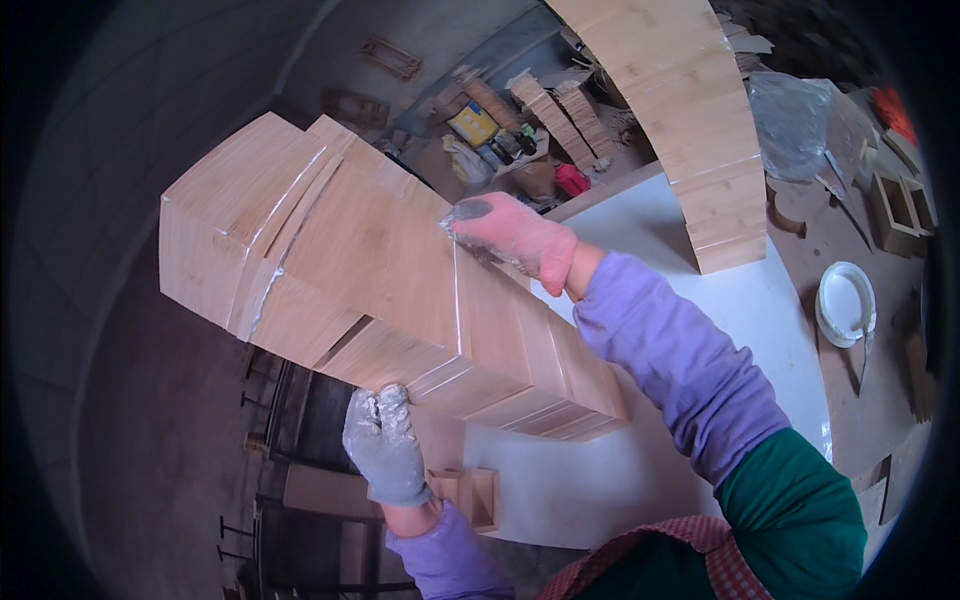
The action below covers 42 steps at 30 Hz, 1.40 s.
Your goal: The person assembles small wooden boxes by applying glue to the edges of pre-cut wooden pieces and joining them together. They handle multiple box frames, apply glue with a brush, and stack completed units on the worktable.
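Observation:
A long stack of pale wooden boxes point(400, 270), pressed side to side, lies tilted across the middle, its far-left end jutting past the table. White glue-like lines show along several seams, with a thick bead near the left end. My right hand point(515, 238), in a pink glove with grey fingers, grips the stack's far edge, its fingers partly hidden behind it. Below the near edge, my left hand point(387, 445) wears a grey glove caked with white paste. Its curled fingers hold the lower side of the boxes.
A second curved stack of boxes point(690, 120) stands on the white table point(560, 490). To the right are a white bowl point(848, 341) of white paste, a divided wooden box point(897, 215) and a plastic bag point(788, 120). A small wooden box point(484, 498) sits near my left wrist.

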{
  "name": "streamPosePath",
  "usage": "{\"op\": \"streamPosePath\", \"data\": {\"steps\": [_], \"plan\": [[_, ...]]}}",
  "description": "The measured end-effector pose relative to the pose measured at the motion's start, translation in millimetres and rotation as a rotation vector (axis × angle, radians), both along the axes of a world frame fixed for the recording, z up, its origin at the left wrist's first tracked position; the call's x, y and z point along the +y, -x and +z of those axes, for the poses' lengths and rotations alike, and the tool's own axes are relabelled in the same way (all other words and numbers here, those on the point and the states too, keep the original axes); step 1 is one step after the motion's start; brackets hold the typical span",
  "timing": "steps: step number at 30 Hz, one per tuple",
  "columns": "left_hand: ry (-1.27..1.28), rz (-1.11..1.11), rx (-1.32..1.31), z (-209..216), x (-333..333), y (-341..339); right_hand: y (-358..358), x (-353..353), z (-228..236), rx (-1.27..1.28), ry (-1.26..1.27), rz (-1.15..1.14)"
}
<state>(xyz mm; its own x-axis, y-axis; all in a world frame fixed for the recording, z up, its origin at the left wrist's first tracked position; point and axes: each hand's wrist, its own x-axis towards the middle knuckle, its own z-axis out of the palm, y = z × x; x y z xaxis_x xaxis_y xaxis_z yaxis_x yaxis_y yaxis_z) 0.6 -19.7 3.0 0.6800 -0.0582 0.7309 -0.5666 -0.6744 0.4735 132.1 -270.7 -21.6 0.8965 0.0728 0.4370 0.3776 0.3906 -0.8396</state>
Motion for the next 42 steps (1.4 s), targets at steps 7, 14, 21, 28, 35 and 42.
{"op": "streamPosePath", "data": {"steps": [7,14,21,28,35,42], "plan": [[0.050,-0.022,0.044,2,3,-1,3,1,0,0.038,-0.029,0.017],[-0.003,-0.013,0.043,4,4,2,-7,1,-3,0.020,-0.005,-0.005],[-0.150,0.000,-0.016,1,12,-2,4,-3,1,0.038,0.046,-0.039],[0.128,-0.204,-0.109,66,26,-12,12,-20,73,-0.072,-0.078,0.011],[0.001,-0.108,-0.051,127,16,-14,-7,-5,128,-0.214,0.020,0.072],[0.062,-0.082,-0.034,129,9,-14,-13,-3,125,-0.192,-0.024,0.114]]}}
